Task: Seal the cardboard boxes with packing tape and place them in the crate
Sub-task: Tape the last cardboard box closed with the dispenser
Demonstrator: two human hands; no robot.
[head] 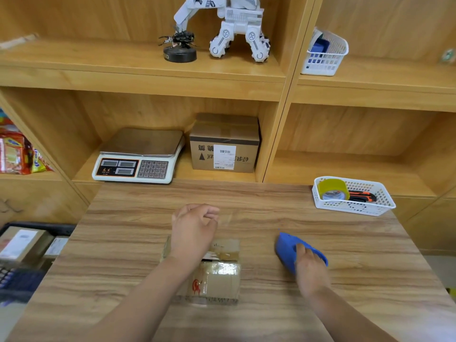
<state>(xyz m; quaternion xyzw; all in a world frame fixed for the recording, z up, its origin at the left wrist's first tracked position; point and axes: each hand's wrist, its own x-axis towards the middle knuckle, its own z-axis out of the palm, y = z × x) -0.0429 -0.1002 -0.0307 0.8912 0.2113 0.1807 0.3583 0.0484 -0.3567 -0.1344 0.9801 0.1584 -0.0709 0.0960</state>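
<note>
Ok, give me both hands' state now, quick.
Left hand: fingers loosely curled, holding nothing, over the cardboard box.
Right hand: gripping the blue tape dispenser on the table.

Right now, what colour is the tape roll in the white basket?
Yellow-olive tape roll, lying in the white basket; the head view shows it.

A small cardboard box [219,272] lies at lower centre of the frame, flaps shut. Glossy clear tape covers its top and near side, and the near face has a red mark. Right of it is a blue tape dispenser [287,248]. At the lower left edge a dark crate [49,227] holds labelled boxes [22,243].
</note>
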